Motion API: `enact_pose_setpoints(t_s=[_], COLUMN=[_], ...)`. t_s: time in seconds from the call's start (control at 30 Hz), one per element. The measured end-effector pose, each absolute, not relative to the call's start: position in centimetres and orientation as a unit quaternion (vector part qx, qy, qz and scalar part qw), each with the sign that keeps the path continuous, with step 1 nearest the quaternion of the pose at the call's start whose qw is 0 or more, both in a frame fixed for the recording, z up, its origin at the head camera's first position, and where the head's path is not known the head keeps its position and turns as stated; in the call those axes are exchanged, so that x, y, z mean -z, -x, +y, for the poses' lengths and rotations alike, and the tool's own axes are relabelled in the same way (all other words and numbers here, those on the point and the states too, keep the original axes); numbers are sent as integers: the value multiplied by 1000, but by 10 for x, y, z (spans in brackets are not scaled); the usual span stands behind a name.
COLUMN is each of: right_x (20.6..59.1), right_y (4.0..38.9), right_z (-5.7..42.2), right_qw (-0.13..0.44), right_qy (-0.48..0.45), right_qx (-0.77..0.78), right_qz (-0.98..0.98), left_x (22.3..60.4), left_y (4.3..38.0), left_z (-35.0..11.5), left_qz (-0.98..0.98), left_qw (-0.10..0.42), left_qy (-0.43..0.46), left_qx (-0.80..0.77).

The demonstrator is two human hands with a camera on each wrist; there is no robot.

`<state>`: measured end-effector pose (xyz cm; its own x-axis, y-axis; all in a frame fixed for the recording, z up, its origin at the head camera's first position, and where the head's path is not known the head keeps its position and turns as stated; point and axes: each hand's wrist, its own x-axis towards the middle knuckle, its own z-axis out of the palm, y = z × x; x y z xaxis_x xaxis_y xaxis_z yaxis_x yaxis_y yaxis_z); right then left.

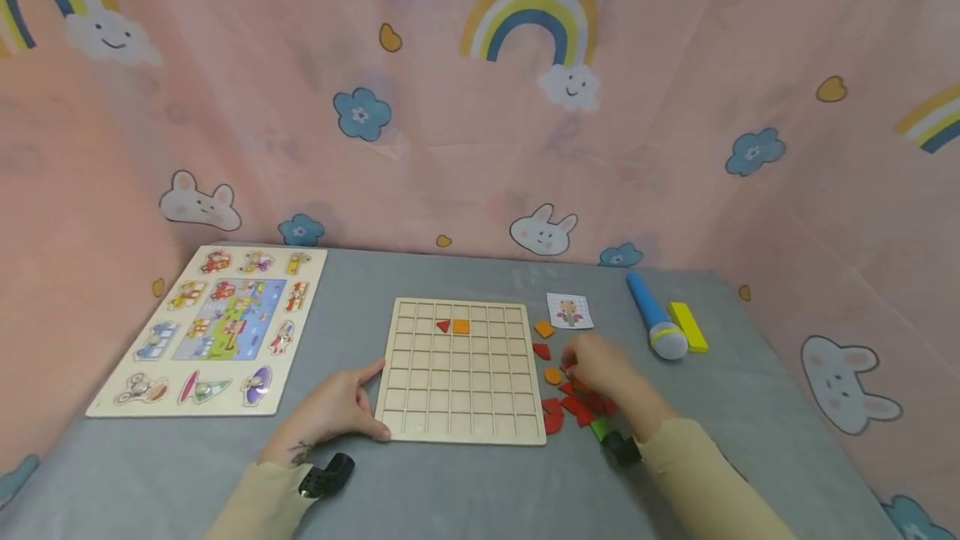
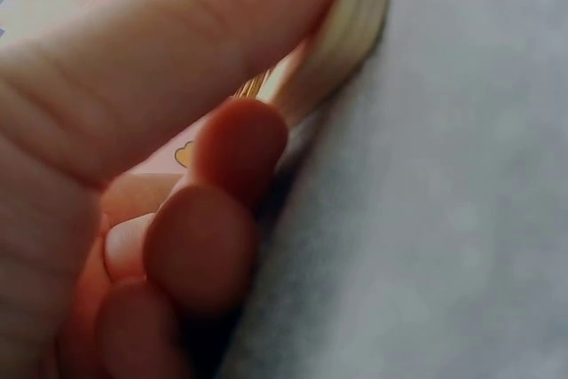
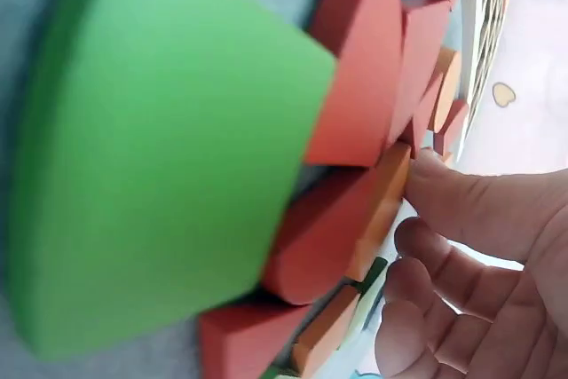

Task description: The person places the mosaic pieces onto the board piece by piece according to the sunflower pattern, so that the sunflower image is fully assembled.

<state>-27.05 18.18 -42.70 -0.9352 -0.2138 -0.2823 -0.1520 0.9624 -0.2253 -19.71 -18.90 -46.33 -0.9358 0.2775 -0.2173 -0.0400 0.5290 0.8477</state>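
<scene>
A wooden grid board (image 1: 461, 386) lies flat on the table. Within its upper cells sit a red triangle (image 1: 444, 326) and an orange square (image 1: 461, 327). My left hand (image 1: 336, 408) touches the board's left side with thumb and index finger apart; its other fingers are bent in the left wrist view. To the right, my right hand (image 1: 602, 369) is low over a pile of red pieces (image 1: 576, 411) and orange ones. In the right wrist view its thumb reaches the pieces; whether it pinches one is hidden. A large green piece (image 3: 169, 166) lies nearest that camera.
A small pattern card (image 1: 570, 312) lies beyond the pieces. Farther right are a blue toy microphone (image 1: 651, 315) and a yellow block (image 1: 687, 327). A picture puzzle board (image 1: 157, 394) occupies the left. Pink printed cloth (image 1: 450, 165) hangs behind the grey table (image 1: 450, 494).
</scene>
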Motion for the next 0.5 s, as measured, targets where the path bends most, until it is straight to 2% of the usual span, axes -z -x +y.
enact_pose_setpoints(t_s=[0.3, 0.5], right_x=[417, 419], right_y=[290, 306], right_z=[154, 111], right_qw=[98, 106], right_qy=[90, 84], right_qx=[293, 391], right_qz=[947, 911], left_x=[463, 464], left_y=[197, 197], left_z=[-188, -188], left_qz=[863, 862], left_qw=[154, 155], left_qy=[-75, -71], left_qx=[-474, -477])
